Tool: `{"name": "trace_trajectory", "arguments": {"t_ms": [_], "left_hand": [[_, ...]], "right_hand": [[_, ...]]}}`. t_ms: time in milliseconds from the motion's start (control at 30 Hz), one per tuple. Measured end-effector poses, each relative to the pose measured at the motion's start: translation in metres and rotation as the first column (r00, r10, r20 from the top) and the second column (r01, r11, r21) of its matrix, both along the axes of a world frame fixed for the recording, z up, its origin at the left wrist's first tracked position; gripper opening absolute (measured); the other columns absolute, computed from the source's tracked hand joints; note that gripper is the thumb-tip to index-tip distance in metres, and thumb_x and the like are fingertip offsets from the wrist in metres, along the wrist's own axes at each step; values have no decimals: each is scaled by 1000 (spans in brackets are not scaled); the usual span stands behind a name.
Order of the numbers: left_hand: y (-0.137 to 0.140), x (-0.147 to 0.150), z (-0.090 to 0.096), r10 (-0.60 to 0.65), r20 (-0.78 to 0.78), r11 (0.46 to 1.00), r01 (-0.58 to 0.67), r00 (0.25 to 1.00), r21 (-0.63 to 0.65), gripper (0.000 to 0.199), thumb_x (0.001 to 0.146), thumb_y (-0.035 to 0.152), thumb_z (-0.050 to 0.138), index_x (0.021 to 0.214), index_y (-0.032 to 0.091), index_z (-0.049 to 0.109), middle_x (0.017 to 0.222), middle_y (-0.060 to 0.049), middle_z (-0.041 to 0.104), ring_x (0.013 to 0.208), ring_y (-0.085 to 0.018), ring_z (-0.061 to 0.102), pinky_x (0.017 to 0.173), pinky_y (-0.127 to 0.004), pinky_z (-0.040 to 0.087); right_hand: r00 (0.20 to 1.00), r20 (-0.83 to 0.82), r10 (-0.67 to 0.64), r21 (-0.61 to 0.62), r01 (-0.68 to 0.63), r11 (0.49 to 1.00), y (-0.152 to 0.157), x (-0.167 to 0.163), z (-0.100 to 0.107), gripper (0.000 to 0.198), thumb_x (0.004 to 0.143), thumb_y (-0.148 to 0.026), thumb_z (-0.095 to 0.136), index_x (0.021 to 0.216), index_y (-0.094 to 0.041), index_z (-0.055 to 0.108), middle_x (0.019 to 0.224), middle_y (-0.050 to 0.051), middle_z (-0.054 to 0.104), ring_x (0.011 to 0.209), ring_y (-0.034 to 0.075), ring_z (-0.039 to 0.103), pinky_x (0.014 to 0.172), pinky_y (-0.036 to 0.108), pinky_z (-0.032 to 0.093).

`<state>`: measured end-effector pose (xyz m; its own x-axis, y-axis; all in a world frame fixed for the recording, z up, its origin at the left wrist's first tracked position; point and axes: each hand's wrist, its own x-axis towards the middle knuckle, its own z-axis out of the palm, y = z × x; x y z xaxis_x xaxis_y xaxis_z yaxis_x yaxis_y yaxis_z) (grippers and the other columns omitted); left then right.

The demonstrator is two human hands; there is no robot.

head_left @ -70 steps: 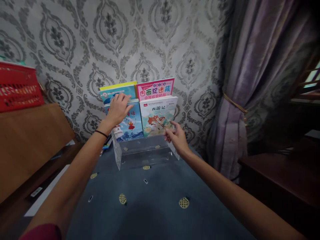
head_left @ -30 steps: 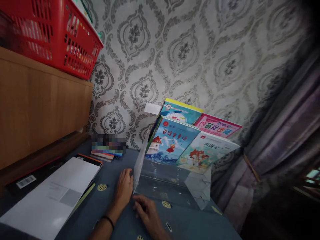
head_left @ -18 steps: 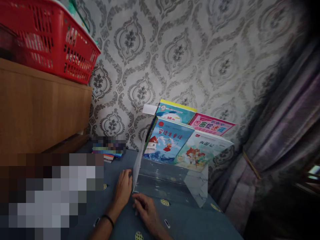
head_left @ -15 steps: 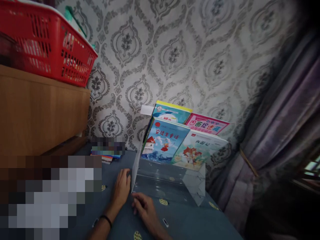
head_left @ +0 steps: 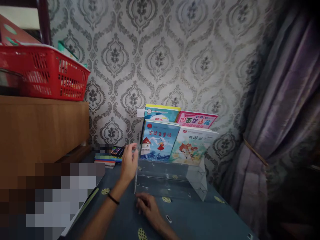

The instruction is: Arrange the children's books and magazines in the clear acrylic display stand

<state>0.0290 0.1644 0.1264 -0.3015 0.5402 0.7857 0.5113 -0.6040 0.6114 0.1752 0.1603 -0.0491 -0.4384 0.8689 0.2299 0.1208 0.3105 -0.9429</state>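
rack point(head_left: 165, 182) of clear plastic stands beside left hand point(head_left: 128, 164), fingers point(head_left: 129, 150) together, and right hand point(head_left: 149, 206), fingers curled.

The blue rectangular paper book point(head_left: 160, 141) carries red lettering and darker blue waves; the pale green-and-white paper book point(head_left: 191, 146) has black lettering and an orange-red figure. The teal paper book point(head_left: 162, 114) is edged yellow on top and the pink paper book point(head_left: 198, 119) bears many-coloured characters. The clear plastic stand point(head_left: 197, 181) is colourless, the flat tablecloth point(head_left: 212, 216) blue-grey with yellow black-dotted ovals, the slotted plastic basket point(head_left: 53, 75) red with a white rim, the papered wall point(head_left: 160, 60) grey-and-white damask, the draped fabric curtain point(head_left: 282, 100) muted purple
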Motion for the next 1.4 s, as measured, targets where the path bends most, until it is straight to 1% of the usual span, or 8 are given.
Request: {"name": "trace_trajectory", "arguments": {"t_ms": [200, 300, 400, 633, 867, 1000, 1133, 1400], "left_hand": [[-28, -10, -78, 36, -51, 982, -45, 998, -181, 24, 94, 29, 43, 108, 23, 62, 111, -9, 67, 109, -26, 62, 96, -45, 50], [-21, -21, -81, 47, -34, 976, -53, 998, -211, 24, 92, 30, 44, 107, 22, 62, 109, -10, 68, 105, -26, 64, 95, -45, 51], [-1, -24, -51, 26, -29, 987, -30, 999, -158, 25, 91, 29, 45, 108, 20, 63, 108, -10, 70, 104, -24, 65, 95, -42, 50], [60, -20, 49, -46, 76, 992, 54, 996, -112, 24, 88, 25, 50, 104, 18, 67, 105, -10, 73, 100, -24, 67, 93, -39, 53], [86, -30, 116, -65, 34, 993, 68, 997, -101, 30, 89, 24, 50, 110, 14, 68, 113, -13, 71, 107, -25, 64, 93, -38, 52], [85, -27, 138, -183, -5, 977, 181, 983, -108, 31, 90, 30, 53, 114, 16, 67, 120, -10, 70, 108, -23, 63, 91, -33, 51], [88, -22, 149, -364, -30, 923, 357, 931, -140, 28, 91, 32, 55, 110, 17, 67, 105, -7, 72, 96, -20, 65, 82, -29, 51], [106, -18, 145, -404, 102, 877, 417, 909, -239, 18, 93, 33, 53, 86, 18, 61, 77, 0, 61, 69, -13, 58, 60, -20, 43]], "right_hand": [[999, 27, 43, 60, -44, 997, -1, 0, 3, 43, 84, -53, 53, 96, -15, 69, 68, 2, 62, 52, 14, 56, 56, 28, 45], [998, 21, 60, 75, -61, 995, -2, -1, 5, 41, 84, -50, 53, 96, -15, 70, 67, 1, 62, 52, 15, 56, 56, 28, 44], [997, 19, 73, 66, -74, 995, -3, 1, 4, 40, 85, -48, 51, 98, -15, 70, 68, 2, 62, 53, 15, 56, 56, 28, 45], [999, 42, 6, 74, -10, 997, -3, 5, -11, 46, 84, -50, 52, 105, -14, 70, 73, 4, 66, 57, 17, 59, 61, 31, 48], [992, 121, 43, 103, -55, 993, -9, 8, 8, 41, 86, -41, 48, 106, -14, 73, 71, 4, 67, 60, 18, 61, 61, 29, 47], [988, 146, 51, 103, -66, 992, -13, 8, 18, 39, 87, -39, 48, 103, -15, 74, 67, 4, 66, 59, 18, 61, 60, 28, 47], [987, 148, 54, 78, -66, 995, -13, 6, 18, 37, 86, -40, 49, 99, -15, 73, 69, 4, 67, 58, 17, 60, 59, 28, 46], [981, 173, 90, 83, -105, 991, -13, 9, 18, 42, 88, -48, 49, 101, -15, 71, 73, 4, 66, 60, 17, 60, 61, 28, 46]]}}
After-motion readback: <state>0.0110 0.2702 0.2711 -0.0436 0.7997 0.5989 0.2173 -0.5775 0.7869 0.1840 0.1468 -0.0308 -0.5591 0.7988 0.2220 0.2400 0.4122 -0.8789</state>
